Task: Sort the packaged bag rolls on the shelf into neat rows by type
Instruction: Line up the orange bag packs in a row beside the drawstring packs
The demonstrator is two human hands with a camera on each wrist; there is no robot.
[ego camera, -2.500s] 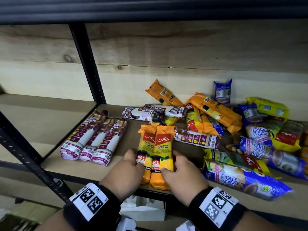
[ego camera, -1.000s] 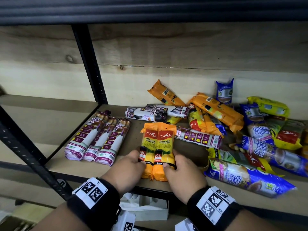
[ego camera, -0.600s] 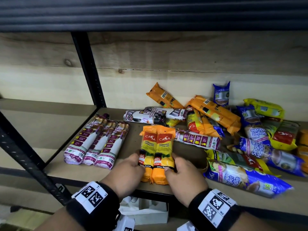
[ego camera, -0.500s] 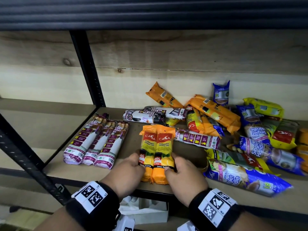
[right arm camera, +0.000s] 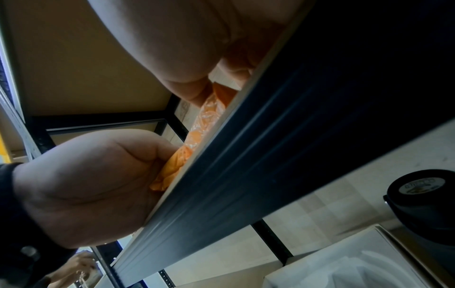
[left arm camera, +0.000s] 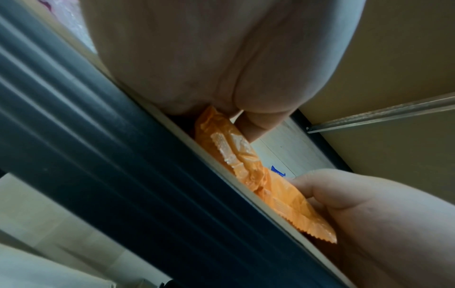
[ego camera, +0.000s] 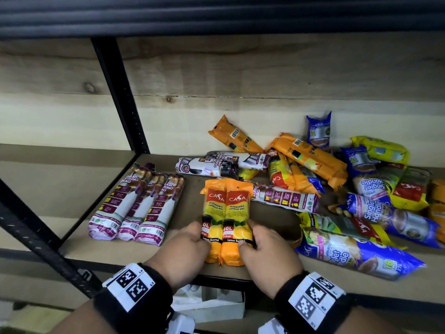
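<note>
Both hands reach in over the front edge of the shelf (ego camera: 101,247), wrists low and knuckles up, each wrist wrapped in a black band with a printed square marker. The left hand (ego camera: 183,249) presses against the left side of the two orange rolls (ego camera: 226,220), thumb curled onto the wrapper; the right hand (ego camera: 265,247) mirrors it on the right side, thumb over the lower label. Together they squeeze the pair side by side. The rolls lie flat on the shelf board near its front edge, lengthwise front to back, their crimped, saw-toothed ends just short of the edge. The wrappers are glossy, crinkled plastic film, orange with red and yellow label panels.

To the left, three purple-and-white rolls (ego camera: 137,208) lie in a tidy row, touching one another, slim and tube-shaped. To the right and behind sits a loose heap of mixed packs (ego camera: 349,189): orange, blue, yellow and white, overlapping at odd angles. The shelf board is pale wood grain; the frame post (ego camera: 120,97) is black metal.
</note>
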